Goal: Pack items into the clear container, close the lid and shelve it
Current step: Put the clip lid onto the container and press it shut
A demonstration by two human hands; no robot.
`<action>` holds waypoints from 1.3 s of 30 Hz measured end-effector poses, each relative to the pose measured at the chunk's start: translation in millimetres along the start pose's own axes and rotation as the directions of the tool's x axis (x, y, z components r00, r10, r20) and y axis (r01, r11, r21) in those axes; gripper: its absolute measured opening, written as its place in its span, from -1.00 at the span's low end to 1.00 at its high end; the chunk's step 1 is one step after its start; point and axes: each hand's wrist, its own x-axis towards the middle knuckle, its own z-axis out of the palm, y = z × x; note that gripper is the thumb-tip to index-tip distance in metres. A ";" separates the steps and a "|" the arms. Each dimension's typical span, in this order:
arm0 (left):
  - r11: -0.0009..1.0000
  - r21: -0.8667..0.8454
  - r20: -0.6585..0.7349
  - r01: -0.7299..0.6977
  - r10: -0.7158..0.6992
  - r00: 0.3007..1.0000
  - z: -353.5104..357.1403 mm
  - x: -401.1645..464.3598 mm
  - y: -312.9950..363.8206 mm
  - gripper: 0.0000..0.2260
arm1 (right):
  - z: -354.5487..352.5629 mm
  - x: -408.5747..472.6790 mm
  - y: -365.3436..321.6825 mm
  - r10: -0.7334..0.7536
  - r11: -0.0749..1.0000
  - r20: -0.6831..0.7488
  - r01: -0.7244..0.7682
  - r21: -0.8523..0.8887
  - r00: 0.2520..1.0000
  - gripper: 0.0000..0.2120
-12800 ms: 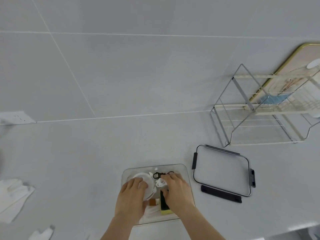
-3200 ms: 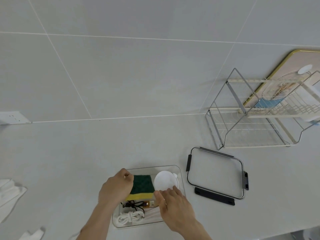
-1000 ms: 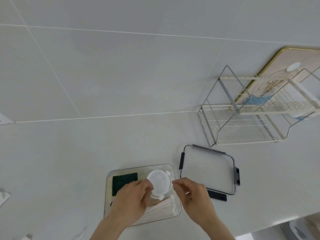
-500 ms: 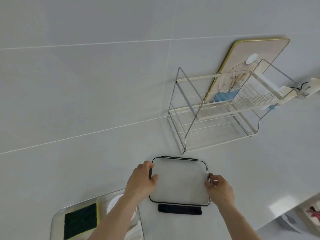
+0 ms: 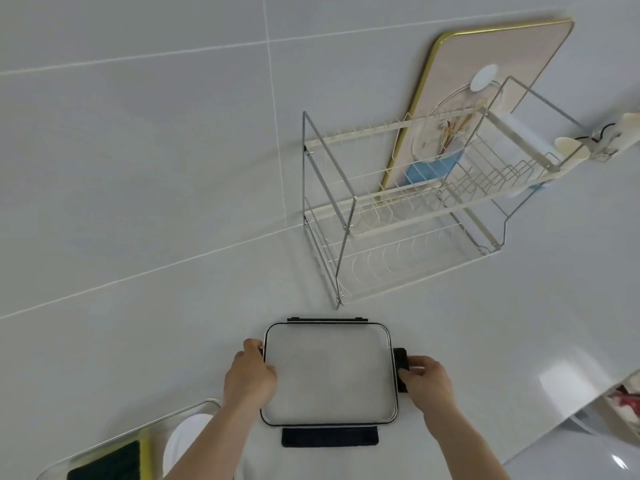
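The clear lid (image 5: 329, 374), black-rimmed with black latch flaps, is at the bottom centre, over the white counter. My left hand (image 5: 250, 374) grips its left edge. My right hand (image 5: 425, 379) grips its right edge at the black side latch. Whether the lid rests on the counter or is raised, I cannot tell. The clear container (image 5: 114, 441) sits at the bottom left, partly cut off by the frame. It holds a green and yellow sponge (image 5: 110, 462) and a white round item (image 5: 183, 445). My left forearm crosses over its right end.
A two-tier wire rack (image 5: 408, 216) stands at the back right against the tiled wall. A gold-edged board (image 5: 491, 64) leans behind it. The counter's front edge (image 5: 561, 424) runs at the lower right, with a bin below.
Both hands left the container and took the lid by its two sides. The view swung right, so the container now sits at the bottom left corner.
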 end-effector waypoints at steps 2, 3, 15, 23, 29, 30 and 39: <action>1.000 -0.005 0.008 0.020 -0.020 1.000 -0.3 0.0 -0.4 -0.63 | -1.6 3.0 3.2 -0.004 1.000 0.048 0.004 -0.010 0.999 -0.85; 1.000 -0.017 0.013 0.026 -0.025 1.000 -1.9 -1.4 0.4 -0.65 | -2.4 4.7 4.6 0.001 1.000 0.066 0.000 -0.005 0.998 -0.84; 0.746 -0.652 -0.065 -0.134 0.121 0.991 -109.5 -48.0 -24.8 -0.90 | -3.1 -40.8 -34.4 -0.105 0.959 0.319 0.012 0.282 0.942 -0.86; 0.588 -0.787 -0.231 -0.188 0.002 0.973 -197.4 -79.1 -106.9 -0.84 | 47.3 -124.3 -109.6 -0.375 0.898 0.443 0.202 0.390 0.815 -0.84; 0.532 -0.776 -0.367 -0.338 0.054 0.929 -232.6 -100.8 -170.3 -0.79 | 91.7 -184.9 -140.1 -0.554 0.807 0.372 0.369 0.461 0.745 -0.84; 0.530 -0.775 -0.372 -0.344 0.056 0.926 -233.9 -104.2 -181.3 -0.78 | 98.8 -192.4 -139.9 -0.564 0.794 0.368 0.363 0.488 0.739 -0.83; 0.449 -0.866 -0.217 -0.221 0.061 0.974 -200.4 -133.4 -278.1 -0.90 | 141.0 -236.3 -99.3 -0.362 0.843 0.370 0.131 0.521 0.856 -0.77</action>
